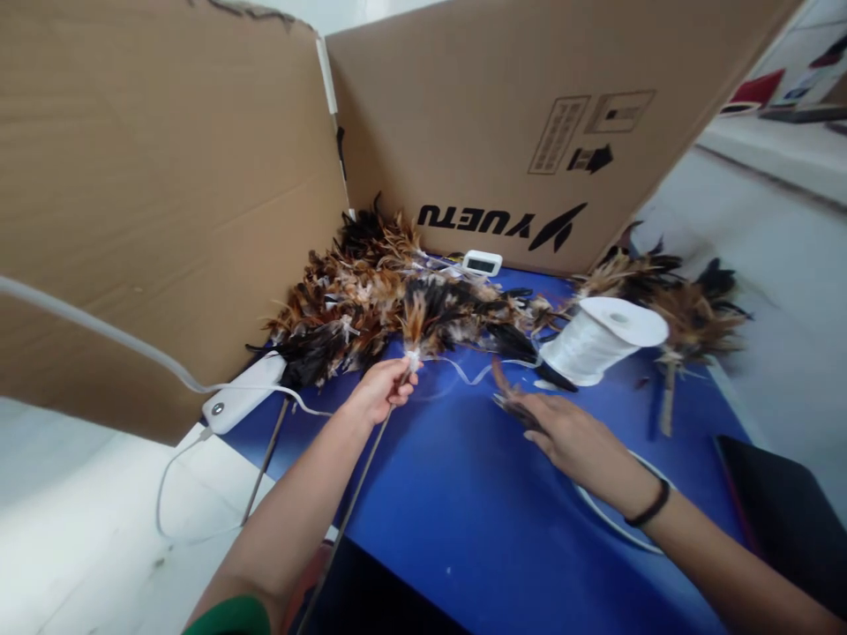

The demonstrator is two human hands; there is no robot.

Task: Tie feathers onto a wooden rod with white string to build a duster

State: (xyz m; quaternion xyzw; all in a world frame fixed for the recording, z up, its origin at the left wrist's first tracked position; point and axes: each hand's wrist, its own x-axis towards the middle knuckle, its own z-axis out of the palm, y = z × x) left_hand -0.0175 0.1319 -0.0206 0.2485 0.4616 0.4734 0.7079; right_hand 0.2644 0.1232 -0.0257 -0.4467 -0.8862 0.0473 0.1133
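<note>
My left hand [384, 391] is closed around a thin stick [363, 481] just below its top. A tuft of brown and black feathers [416, 317] stands at the stick's tip, bound with white ribbon. From the binding the loose white ribbon [467, 375] runs right to a large white spool [588, 344] lying tilted on the blue table. Low over the table, my right hand [569, 437] pinches a brown feather [504, 379]. Something dark with a shiny end also shows at those fingers, too blurred to name.
A heap of loose feathers [350, 287] lies against cardboard walls [529, 70]. Close by are a small white display [482, 263], a white power bank [244, 394] with a cable, and another stick [268, 454]. A feather duster [694, 317] lies right; a black object [781, 520] sits near the right edge.
</note>
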